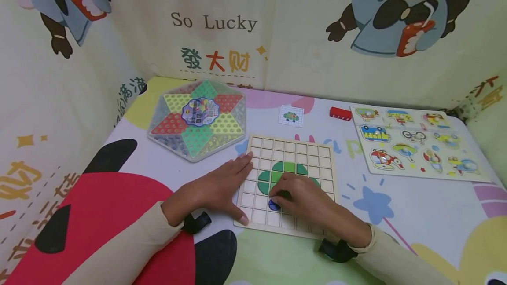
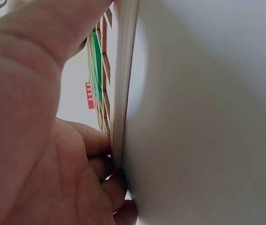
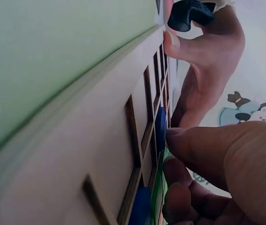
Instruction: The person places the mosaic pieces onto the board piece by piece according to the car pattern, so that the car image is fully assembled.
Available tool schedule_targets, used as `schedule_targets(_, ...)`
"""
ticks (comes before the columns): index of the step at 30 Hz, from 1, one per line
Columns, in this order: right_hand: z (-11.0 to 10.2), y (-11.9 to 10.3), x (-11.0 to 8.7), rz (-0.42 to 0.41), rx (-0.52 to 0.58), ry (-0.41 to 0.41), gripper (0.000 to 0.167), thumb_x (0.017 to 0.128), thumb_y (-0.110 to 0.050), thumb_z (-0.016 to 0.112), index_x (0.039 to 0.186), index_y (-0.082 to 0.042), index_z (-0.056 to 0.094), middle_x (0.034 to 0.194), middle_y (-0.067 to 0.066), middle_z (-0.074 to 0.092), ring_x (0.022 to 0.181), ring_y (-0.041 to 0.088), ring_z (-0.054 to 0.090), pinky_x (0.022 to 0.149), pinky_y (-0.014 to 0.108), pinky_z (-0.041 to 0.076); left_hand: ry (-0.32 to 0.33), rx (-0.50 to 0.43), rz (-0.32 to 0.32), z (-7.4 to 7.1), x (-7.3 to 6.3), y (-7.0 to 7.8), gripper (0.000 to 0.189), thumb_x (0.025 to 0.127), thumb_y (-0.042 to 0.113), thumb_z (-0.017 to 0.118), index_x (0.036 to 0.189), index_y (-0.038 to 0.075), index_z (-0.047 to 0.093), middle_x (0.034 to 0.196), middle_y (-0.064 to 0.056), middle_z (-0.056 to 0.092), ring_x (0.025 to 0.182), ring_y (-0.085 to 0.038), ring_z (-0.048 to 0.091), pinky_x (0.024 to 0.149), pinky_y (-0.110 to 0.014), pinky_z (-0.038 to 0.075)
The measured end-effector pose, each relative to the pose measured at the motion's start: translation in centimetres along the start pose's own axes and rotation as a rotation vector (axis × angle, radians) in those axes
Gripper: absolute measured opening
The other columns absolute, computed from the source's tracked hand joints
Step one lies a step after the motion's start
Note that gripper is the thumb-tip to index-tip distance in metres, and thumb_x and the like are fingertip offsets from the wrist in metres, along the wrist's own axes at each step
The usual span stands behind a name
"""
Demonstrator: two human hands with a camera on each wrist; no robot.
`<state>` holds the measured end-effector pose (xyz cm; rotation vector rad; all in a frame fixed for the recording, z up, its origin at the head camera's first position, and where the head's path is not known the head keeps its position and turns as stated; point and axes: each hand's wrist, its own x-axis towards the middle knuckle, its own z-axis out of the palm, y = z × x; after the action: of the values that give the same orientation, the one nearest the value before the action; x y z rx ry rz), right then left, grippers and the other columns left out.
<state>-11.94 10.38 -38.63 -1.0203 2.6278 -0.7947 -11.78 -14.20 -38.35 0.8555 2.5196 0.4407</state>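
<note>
My right hand [image 1: 305,192] is over a wooden grid board [image 1: 259,217], fingers curled, pinching a small blue piece [image 1: 273,205] at a lower cell. In the right wrist view the thumb tip presses against this blue piece [image 3: 160,123], which sits at its cell; a second blue piece [image 3: 140,206] lies nearer the camera. Green pieces [image 1: 276,176] of two shades fill cells in the board's middle, partly hidden by my right hand. My left hand [image 1: 215,184] is spread along the board's left side, thumb on the lower left corner and fingertips at the upper left edge.
Behind the board lies a small card [image 1: 291,116] printed with a green car on a grid. A red block [image 1: 340,113] sits beside a vehicle puzzle board [image 1: 420,144] on the right. At the back left is a hexagonal Chinese checkers set [image 1: 198,137].
</note>
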Motion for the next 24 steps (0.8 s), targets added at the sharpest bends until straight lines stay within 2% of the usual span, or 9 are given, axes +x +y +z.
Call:
schedule_targets(7,-0.1,-0.2,-0.2,-0.005,0.001,-0.018,0.005,0.088,-0.016,0.074,0.089,-0.018,0.078,0.081,-0.017,0.057,0.078,0.0,0.055,0.07,0.023,0.05,0.002,-0.005,-0.001,-0.2,-0.2,0.2,0.126,0.066,0.062,0.08,0.154,0.0,0.015,0.163,-0.01,0.002,0.148,-0.026,0.0,0.117,-0.043,0.012)
schedule_targets(12,-1.0,0.0,-0.6,0.012,0.061,0.001,0.008,0.093,-0.018,0.067,0.093,-0.018,0.076,0.083,-0.017,0.059,0.078,0.003,0.054,0.07,0.024,0.05,0.008,0.001,-0.01,-0.2,-0.3,0.3,0.125,0.066,0.061,0.081,0.154,0.001,0.016,0.163,-0.011,0.002,0.148,-0.026,0.001,0.117,-0.043,0.011)
schedule_targets(18,-2.7,1.3,-1.9,0.11,0.123,0.063,0.009,0.096,-0.019,0.065,0.095,-0.017,0.074,0.079,-0.012,0.059,0.069,0.009,0.051,0.058,0.024,0.046,0.027,-0.031,-0.007,0.1,-0.5,0.2,0.124,0.065,0.058,0.083,0.154,0.0,0.017,0.162,-0.012,0.004,0.148,-0.027,0.001,0.117,-0.045,0.012)
schedule_targets(24,-4.7,3.5,-4.1,0.255,0.056,0.137,0.014,0.096,-0.019,0.064,0.103,-0.012,0.074,0.082,-0.007,0.061,0.068,0.014,0.051,0.051,0.025,0.043,0.044,-0.076,-0.016,1.1,-0.8,-0.2,0.126,0.065,0.058,0.083,0.155,0.002,0.014,0.163,-0.008,0.001,0.148,-0.023,-0.002,0.117,-0.042,0.01)
